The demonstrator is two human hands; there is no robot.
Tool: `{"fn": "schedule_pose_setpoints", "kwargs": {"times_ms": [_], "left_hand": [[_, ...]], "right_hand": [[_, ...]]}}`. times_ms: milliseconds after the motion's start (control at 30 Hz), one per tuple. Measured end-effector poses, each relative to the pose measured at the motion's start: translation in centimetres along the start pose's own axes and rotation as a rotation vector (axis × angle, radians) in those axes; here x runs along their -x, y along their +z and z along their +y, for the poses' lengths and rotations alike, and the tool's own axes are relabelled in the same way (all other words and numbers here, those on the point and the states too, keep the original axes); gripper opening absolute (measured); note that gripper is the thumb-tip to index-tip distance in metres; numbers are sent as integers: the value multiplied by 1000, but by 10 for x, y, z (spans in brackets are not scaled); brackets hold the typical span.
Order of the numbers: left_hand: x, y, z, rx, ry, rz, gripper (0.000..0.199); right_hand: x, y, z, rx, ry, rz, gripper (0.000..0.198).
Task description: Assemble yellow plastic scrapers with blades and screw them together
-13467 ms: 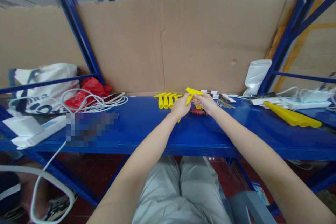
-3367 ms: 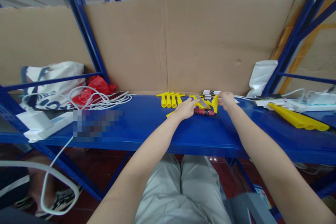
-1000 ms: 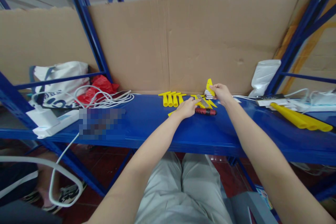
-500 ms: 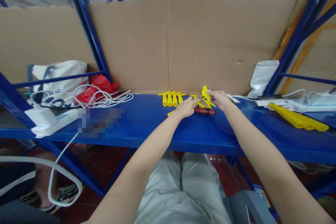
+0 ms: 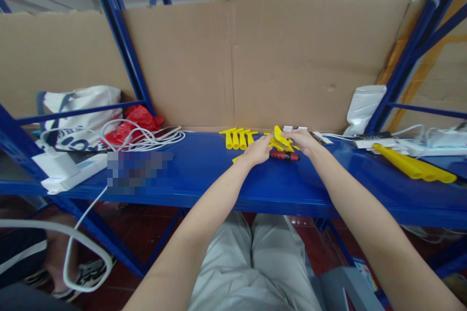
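My left hand is closed at the fingertips beside a small pile of yellow plastic pieces on the blue shelf; what it grips is too small to make out. Across the pile, my right hand pinches an upright yellow plastic piece, bringing it close to the left fingertips. Just in front lies a dark red tool handle with black ends. Left of the pile, several yellow tubes with flat crosspieces stand in a row. Part of another yellow piece pokes out beside my left wrist.
A cardboard sheet backs the blue shelf. At left are white cables, a red bag, a cloth bag and a power strip. Yellow cones and a white pouch lie at right.
My right hand has moved slightly left with the yellow piece, bringing it nearer my left fingertips. The left hand has stayed almost in place.
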State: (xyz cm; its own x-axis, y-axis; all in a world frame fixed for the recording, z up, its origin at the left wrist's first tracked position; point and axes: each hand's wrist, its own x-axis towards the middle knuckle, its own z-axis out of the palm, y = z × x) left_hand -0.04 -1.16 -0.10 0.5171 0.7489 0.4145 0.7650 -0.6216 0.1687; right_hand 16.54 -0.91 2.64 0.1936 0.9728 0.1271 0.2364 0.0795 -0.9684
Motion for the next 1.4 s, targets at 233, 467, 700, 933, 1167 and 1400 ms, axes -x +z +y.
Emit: {"fn": "schedule_pose_setpoints", "kwargs": {"times_ms": [233,467,700,933,1167,1400], "left_hand": [[5,-5,5,21,-11,-13,36],[4,-3,3,13,34,-2,32],[3,-1,1,34,44,22,32],[2,-1,2,9,75,53,32],[2,-1,1,-24,80,84,26],[4,-1,2,-36,101,100,27]], "right_hand": [[11,6,-6,42,12,-17,7],[9,8,-3,39,-16,-48,8],[5,10,2,35,-40,-24,17],[0,9,5,62,-93,5,17],[-4,6,7,9,42,-148,20],[0,6,5,-63,70,-171,20]]}}
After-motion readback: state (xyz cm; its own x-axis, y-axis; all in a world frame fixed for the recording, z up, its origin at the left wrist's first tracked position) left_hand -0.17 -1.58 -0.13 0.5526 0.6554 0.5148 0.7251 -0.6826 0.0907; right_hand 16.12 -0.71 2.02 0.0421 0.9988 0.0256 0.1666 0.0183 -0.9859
